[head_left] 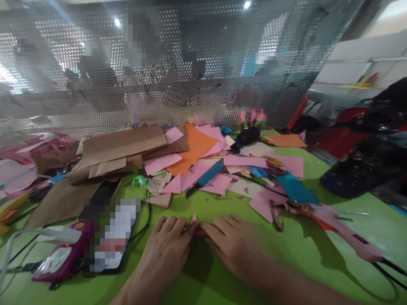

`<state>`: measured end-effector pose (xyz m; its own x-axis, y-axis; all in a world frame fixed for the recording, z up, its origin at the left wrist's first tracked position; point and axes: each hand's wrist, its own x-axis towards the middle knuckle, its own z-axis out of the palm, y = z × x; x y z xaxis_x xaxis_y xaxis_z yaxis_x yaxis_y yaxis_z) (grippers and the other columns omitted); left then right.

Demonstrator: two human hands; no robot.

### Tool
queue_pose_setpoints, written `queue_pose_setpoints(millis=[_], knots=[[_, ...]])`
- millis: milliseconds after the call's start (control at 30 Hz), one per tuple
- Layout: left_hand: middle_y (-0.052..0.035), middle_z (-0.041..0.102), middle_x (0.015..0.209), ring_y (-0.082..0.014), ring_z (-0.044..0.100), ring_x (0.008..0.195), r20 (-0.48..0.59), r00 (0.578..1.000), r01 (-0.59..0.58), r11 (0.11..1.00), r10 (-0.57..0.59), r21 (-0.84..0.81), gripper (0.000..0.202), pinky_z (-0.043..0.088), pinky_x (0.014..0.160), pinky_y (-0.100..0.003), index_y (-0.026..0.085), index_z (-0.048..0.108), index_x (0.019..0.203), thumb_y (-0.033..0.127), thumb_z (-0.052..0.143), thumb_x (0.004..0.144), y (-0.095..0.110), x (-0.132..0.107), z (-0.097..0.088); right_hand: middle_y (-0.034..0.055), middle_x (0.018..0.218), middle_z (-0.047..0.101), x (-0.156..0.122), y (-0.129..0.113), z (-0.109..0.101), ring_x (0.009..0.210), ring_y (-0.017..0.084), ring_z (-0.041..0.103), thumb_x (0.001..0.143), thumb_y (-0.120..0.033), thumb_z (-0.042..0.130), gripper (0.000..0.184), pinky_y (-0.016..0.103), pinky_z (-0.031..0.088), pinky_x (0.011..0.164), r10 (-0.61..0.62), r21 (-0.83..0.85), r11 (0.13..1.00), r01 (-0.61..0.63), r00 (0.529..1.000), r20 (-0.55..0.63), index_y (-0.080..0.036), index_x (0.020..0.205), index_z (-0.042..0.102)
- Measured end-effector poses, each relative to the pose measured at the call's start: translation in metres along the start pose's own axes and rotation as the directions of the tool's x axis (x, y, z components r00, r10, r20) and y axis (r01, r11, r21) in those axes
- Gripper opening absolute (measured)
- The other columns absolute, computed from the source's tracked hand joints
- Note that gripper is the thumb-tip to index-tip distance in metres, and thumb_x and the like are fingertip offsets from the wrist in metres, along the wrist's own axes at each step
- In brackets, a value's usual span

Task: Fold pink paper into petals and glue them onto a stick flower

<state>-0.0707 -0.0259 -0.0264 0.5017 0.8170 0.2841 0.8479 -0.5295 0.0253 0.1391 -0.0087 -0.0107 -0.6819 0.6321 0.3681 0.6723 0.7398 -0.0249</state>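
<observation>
Near the front middle of the green table, my left hand and my right hand meet almost tip to tip. A small piece of pink paper shows between them, its pointed tip sticking up. The fingers of both hands are closed on this paper, and most of it is hidden behind them. Beyond the hands lies a blue box cutter on loose pink paper sheets. To the right, a pink hot glue gun rests on the table with its nozzle towards the paper pile.
Brown cardboard sheets and an orange sheet are heaped at the back. On the left are a purple power strip with cables and a phone. Scissors lie right of centre. A perforated metal screen stands behind.
</observation>
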Motion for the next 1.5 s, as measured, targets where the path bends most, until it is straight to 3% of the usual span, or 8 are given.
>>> queue_pose_setpoints(millis=[100,233,367,433,567,833,1267,1500], knots=[[-0.0012,0.066,0.102,-0.0226,0.055,0.090,0.003,1.000,-0.004,1.000,0.004,-0.002,0.044,0.038,0.085,-0.041,0.026,0.059,0.126,0.012,0.059,0.085,0.000,0.000,0.000,0.0025,0.086,0.065,0.001,-0.001,-0.001,0.075,0.019,0.053,0.090,-0.013,0.057,0.014,0.034,0.031,0.067,0.007,0.040,0.999,-0.008,1.000,0.023,-0.019,0.102,0.063],[-0.0014,0.065,0.097,-0.0228,0.055,0.087,-0.010,1.000,-0.006,1.000,0.007,0.023,0.045,0.038,0.084,-0.042,0.026,0.058,0.128,0.012,0.057,0.086,-0.001,0.003,0.002,0.0018,0.080,0.064,0.004,0.000,0.002,0.073,0.019,0.053,0.088,-0.009,0.058,0.013,0.033,0.031,0.066,0.009,0.057,0.998,-0.011,0.999,0.045,-0.020,0.092,0.065],[-0.0022,0.066,0.094,-0.0230,0.056,0.087,-0.020,1.000,0.002,1.000,-0.002,-0.017,0.027,0.039,0.084,-0.041,0.025,0.069,0.107,0.013,0.060,0.084,-0.004,0.006,0.005,0.0021,0.085,0.063,0.005,0.001,0.002,0.077,0.020,0.053,0.087,-0.010,0.062,0.013,0.033,0.032,0.066,0.080,0.098,0.991,-0.086,0.995,0.066,-0.021,0.091,0.067],[-0.0025,0.067,0.098,-0.0233,0.057,0.089,-0.034,0.999,0.006,0.998,-0.008,-0.054,0.028,0.038,0.085,-0.041,0.025,0.069,0.108,0.014,0.061,0.084,-0.006,0.006,0.004,0.0024,0.085,0.062,0.005,0.001,0.001,0.077,0.019,0.053,0.087,-0.009,0.061,0.014,0.033,0.031,0.065,0.105,0.117,0.987,-0.112,0.992,0.065,-0.021,0.090,0.068],[-0.0004,0.069,0.112,-0.0220,0.057,0.100,-0.118,0.991,0.044,0.984,-0.065,-0.175,0.041,0.035,0.089,-0.038,0.028,0.058,0.127,0.011,0.056,0.089,-0.010,0.002,-0.006,0.0022,0.078,0.061,0.005,0.002,0.003,0.072,0.019,0.052,0.088,-0.008,0.059,0.015,0.033,0.031,0.062,0.082,0.132,0.987,-0.086,0.996,0.035,-0.019,0.088,0.068],[0.0019,0.075,0.097,-0.0195,0.061,0.087,-0.280,0.960,-0.050,0.973,-0.016,-0.227,0.026,0.032,0.084,-0.037,0.027,0.067,0.101,0.016,0.045,0.097,-0.012,0.002,0.000,0.0020,0.077,0.062,0.004,0.004,0.008,0.069,0.019,0.051,0.093,-0.012,0.054,0.015,0.033,0.031,0.061,0.068,0.131,0.989,-0.067,0.998,0.000,-0.019,0.088,0.066],[0.0021,0.072,0.114,-0.0193,0.061,0.100,-0.104,0.994,-0.048,0.996,0.040,-0.074,0.031,0.036,0.092,-0.039,0.025,0.064,0.117,0.010,0.057,0.091,-0.013,0.017,-0.002,0.0032,0.081,0.062,0.010,0.003,0.002,0.071,0.020,0.052,0.092,-0.021,0.056,0.009,0.033,0.029,0.062,0.121,0.059,0.990,-0.125,0.991,0.058,-0.019,0.086,0.063],[-0.0014,0.070,0.111,-0.0214,0.060,0.097,-0.053,0.997,-0.057,0.998,0.058,0.023,0.034,0.039,0.091,-0.042,0.021,0.062,0.120,0.007,0.056,0.090,-0.009,0.020,-0.004,0.0026,0.076,0.060,0.010,0.004,0.010,0.068,0.020,0.052,0.093,-0.015,0.054,0.016,0.033,0.028,0.060,0.142,-0.021,0.990,-0.142,0.990,0.023,-0.019,0.079,0.060]])
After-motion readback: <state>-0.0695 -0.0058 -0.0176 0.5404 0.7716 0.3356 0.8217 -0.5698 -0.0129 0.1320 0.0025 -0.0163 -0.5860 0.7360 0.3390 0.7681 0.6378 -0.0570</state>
